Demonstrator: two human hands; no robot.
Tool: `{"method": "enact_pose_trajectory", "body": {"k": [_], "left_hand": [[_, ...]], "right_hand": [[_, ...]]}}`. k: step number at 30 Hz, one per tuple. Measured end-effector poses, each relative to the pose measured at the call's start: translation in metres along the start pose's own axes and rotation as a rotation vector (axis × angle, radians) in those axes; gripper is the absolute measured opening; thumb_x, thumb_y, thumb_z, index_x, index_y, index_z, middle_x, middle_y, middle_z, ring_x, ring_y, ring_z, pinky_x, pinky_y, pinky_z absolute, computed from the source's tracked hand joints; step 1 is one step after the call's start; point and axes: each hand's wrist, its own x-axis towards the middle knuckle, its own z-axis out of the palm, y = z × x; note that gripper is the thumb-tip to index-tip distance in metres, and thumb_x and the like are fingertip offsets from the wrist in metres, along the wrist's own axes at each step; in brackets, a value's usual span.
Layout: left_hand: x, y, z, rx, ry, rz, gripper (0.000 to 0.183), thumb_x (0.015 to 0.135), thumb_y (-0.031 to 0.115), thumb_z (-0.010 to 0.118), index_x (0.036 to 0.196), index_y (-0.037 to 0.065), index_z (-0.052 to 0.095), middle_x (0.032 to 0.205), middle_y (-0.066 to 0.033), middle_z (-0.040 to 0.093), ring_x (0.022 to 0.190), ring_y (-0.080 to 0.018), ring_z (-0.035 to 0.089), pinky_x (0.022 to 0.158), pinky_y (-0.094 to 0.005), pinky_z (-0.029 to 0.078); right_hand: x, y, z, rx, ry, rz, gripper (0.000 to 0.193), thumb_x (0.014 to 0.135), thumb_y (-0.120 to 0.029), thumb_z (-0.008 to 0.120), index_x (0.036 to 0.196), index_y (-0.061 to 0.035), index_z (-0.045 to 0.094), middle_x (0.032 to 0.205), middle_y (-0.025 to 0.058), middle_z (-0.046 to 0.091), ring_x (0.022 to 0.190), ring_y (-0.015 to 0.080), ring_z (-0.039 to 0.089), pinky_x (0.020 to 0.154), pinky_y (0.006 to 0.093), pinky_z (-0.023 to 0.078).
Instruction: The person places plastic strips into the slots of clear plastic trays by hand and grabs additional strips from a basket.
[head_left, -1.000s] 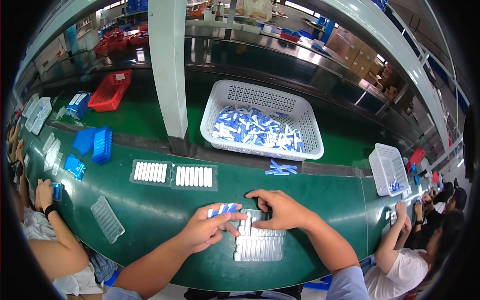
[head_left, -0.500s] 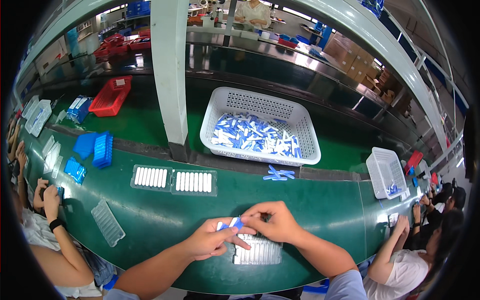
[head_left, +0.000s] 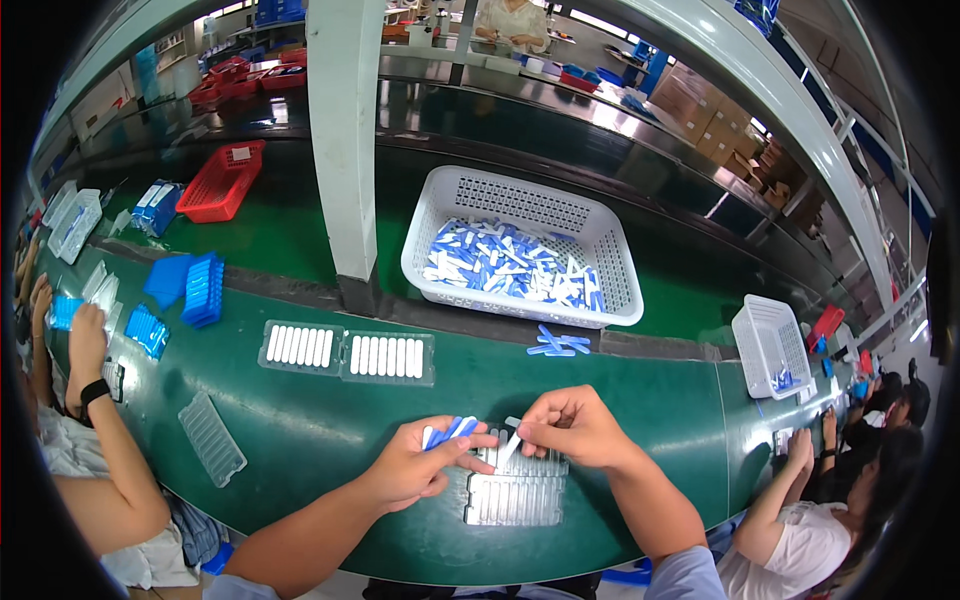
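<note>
White stick (head_left: 508, 451) between hands (head_left: 578, 428), over clear tray (head_left: 513, 500)

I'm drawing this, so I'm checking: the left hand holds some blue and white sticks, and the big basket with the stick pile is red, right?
Almost! The big basket with the stick pile is white, not red, as the head view shows. The left hand does hold some blue and white sticks.

At lower centre, the clear tray (head_left: 513, 500) looks like thin, glossy plastic. The green tabletop (head_left: 670, 420) is smooth and shiny, the central basket (head_left: 500, 303) perforated plastic, the upper-left post (head_left: 341, 150) smooth painted metal, the upper-right cartons (head_left: 697, 102) dull cardboard.
</note>
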Motion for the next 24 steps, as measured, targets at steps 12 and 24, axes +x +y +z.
{"method": "enact_pose_trajectory", "body": {"k": [12,24], "left_hand": [[0.002,-0.003,0.002,0.161,0.107,0.038,0.021,0.096,0.005,0.066,0.113,-0.008,0.062,0.106,-0.0183,0.071,0.079,-0.0189,0.074,0.04,-0.0202,0.031],[0.001,-0.003,-0.001,0.016,0.054,-0.034,0.02,0.099,0.01,0.064,0.111,-0.006,0.064,0.098,-0.0151,0.07,0.074,-0.0156,0.07,0.04,-0.0204,0.03]], "right_hand": [[0.004,-0.004,0.011,0.045,0.15,-0.119,0.012,0.091,-0.009,0.075,0.084,-0.0004,0.069,0.068,0.0035,0.068,0.061,0.005,0.06,0.054,0.0209,0.043],[0.016,-0.01,0.027,0.244,-0.077,0.027,0.01,0.095,-0.011,0.07,0.091,-0.0008,0.069,0.073,0.0027,0.068,0.064,0.0052,0.059,0.056,0.0202,0.044]]}}
